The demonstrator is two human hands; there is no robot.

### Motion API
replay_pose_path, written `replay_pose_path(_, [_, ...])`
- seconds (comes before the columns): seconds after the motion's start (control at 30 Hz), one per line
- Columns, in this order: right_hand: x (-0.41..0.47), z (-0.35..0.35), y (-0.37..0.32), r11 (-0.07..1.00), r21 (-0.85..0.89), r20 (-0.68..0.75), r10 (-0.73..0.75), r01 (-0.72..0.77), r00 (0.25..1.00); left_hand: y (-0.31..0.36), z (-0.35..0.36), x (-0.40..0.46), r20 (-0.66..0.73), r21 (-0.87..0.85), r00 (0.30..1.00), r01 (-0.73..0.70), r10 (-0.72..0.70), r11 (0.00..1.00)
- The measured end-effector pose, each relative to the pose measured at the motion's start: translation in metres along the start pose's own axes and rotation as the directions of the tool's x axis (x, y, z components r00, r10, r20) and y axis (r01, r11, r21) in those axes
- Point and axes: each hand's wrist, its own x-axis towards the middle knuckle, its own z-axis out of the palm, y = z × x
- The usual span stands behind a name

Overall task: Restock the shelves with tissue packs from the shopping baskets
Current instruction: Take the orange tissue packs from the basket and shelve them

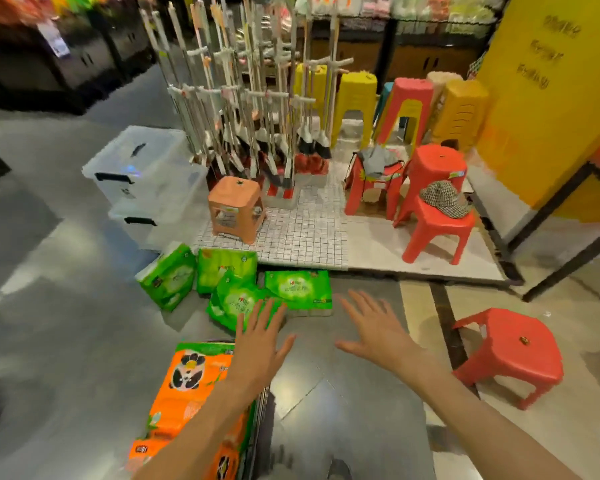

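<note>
On the floor against the platform's front edge point(326, 268), green tissue packs point(297, 289) lie heaped; left hand point(257, 344) and right hand point(378, 330), both spread wide and empty, should grip one pack squarely.

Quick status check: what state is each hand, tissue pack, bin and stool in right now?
Left hand: open, fingers spread, holding nothing.
Right hand: open, empty.
Four green plastic-wrapped tissue packs: loose on floor.
Orange panda-print tissue pack: below left arm.
Clear lidded plastic storage bins: stacked, closed.
Red plastic stool: upright on floor.
</note>
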Motion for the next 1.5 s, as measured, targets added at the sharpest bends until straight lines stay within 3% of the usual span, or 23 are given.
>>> replay_pose_path(0.17, [0.11,-0.037,0.023,0.974,-0.058,0.012,-0.218,0.219,0.976,-0.012,-0.011,0.065,-0.037,-0.024,0.981,0.188,-0.189,0.982])
replay_pose_path(0.37, [0.245,-0.067,0.006,0.882,-0.156,0.071,-0.439,0.444,0.896,-0.057,-0.018,0.122,-0.084,-0.007,0.903,0.423,-0.422,0.906])
replay_pose_path(0.6, [0.357,-0.102,-0.054,0.673,-0.227,0.153,-0.689,0.704,0.708,-0.105,-0.034,0.144,-0.175,-0.093,0.71,0.677,-0.682,0.73])
replay_pose_path(0.77, [0.423,-0.101,-0.124,0.436,-0.243,0.252,-0.834,0.866,0.491,-0.121,-0.039,0.129,-0.231,-0.161,0.456,0.853,-0.859,0.496])
replay_pose_path(0.9, [0.458,-0.1,-0.186,0.163,-0.266,0.328,-0.912,0.95,0.248,-0.118,-0.036,0.116,-0.248,-0.232,0.144,0.951,-0.958,0.203])
replay_pose_path(0.97, [0.463,-0.098,-0.21,0.035,-0.235,0.363,-0.924,0.971,0.122,-0.106,-0.035,0.114,-0.216,-0.274,-0.004,0.96,-0.976,0.057])
replay_pose_path(1.2, [0.45,-0.085,-0.276,-0.378,-0.164,0.525,-0.816,0.911,-0.243,-0.049,-0.017,0.111,-0.176,-0.422,-0.379,0.863,-0.908,-0.278])
replay_pose_path(1.37, [0.419,-0.055,-0.316,-0.522,-0.084,0.585,-0.715,0.849,-0.382,-0.027,0.012,0.095,-0.076,-0.488,-0.568,0.738,-0.82,-0.466])
replay_pose_path(1.5, [0.4,-0.032,-0.34,-0.606,-0.047,0.633,-0.633,0.794,-0.446,-0.022,0.029,0.084,-0.016,-0.531,-0.639,0.658,-0.769,-0.535])
